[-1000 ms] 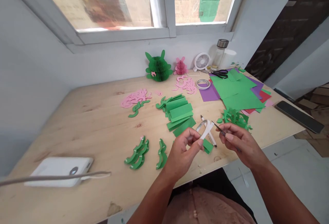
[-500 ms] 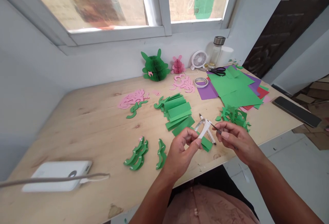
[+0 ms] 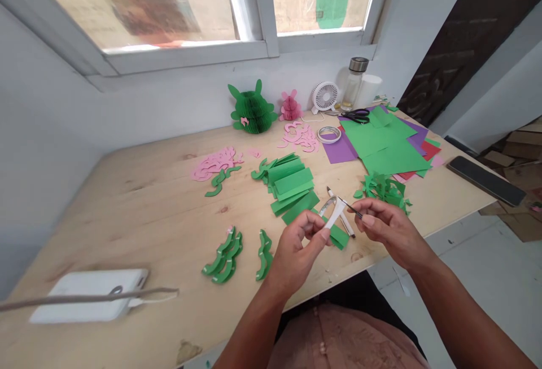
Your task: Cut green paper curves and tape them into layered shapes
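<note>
My left hand (image 3: 294,259) pinches a narrow ring of white tape (image 3: 336,214) between thumb and fingers, over the front edge of the table. In the closed fingers of my right hand (image 3: 393,233) is a thin dark pointed tool (image 3: 352,209), its exact kind unclear. Its tip meets the upper right side of the tape. Below the tape lie a white pen (image 3: 346,224) and folded green paper strips (image 3: 293,183). Left of my left hand rest curved green paper pieces (image 3: 263,256) with small white patches, and a larger stack of them (image 3: 224,257).
Green paper scraps (image 3: 383,189) lie beyond my right hand. Coloured sheets (image 3: 389,140), scissors (image 3: 356,115), another tape roll (image 3: 329,135) and a phone (image 3: 485,180) are on the right. A green paper figure (image 3: 254,112), fan (image 3: 325,97) and bottle (image 3: 353,89) stand along the wall. A power bank (image 3: 91,295) lies left.
The view has shifted slightly, so the table's things sit a little further left. Both hands keep their hold, and the tool tip stays at the tape with hardly any movement.
</note>
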Tool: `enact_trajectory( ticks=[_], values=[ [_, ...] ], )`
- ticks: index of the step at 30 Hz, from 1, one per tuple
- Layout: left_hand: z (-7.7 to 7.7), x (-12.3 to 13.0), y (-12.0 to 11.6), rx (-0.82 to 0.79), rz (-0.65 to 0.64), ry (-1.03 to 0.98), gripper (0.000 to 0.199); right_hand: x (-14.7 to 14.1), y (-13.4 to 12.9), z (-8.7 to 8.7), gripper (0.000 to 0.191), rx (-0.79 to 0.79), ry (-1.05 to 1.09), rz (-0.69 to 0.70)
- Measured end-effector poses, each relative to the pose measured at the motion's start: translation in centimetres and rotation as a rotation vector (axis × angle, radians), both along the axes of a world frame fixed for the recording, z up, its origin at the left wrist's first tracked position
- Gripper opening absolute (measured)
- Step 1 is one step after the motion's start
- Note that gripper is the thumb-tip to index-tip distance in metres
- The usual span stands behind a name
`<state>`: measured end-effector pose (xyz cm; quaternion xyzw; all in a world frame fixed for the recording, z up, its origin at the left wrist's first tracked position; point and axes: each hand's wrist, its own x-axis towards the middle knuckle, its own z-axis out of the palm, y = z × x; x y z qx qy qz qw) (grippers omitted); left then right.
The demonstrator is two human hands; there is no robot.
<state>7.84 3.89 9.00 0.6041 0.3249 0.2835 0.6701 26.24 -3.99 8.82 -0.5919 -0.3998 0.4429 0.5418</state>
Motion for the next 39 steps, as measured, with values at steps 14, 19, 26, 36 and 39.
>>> enact_trajectory(
  ticks=[14,19,26,36,39],
  values=[
    [-0.03,-0.03,-0.09,-0.004,0.000,0.013,0.011,-0.12,-0.02,0.09,0.031,0.019,-0.015,-0.011],
    [0.02,0.00,-0.03,-0.006,-0.002,0.016,0.013,-0.16,-0.02,0.13,0.027,0.034,-0.007,0.001],
    [0.11,-0.02,-0.05,-0.018,-0.008,0.007,0.012,-0.17,0.06,0.07,0.024,0.042,0.011,-0.005],
    [-0.15,0.12,0.07,-0.022,-0.012,-0.013,0.011,0.20,0.09,-0.45,0.023,0.056,0.019,-0.007],
    [-0.22,0.17,0.10,-0.030,-0.012,-0.013,0.011,0.22,0.10,-0.41,0.023,0.052,0.015,-0.015]
  ],
)
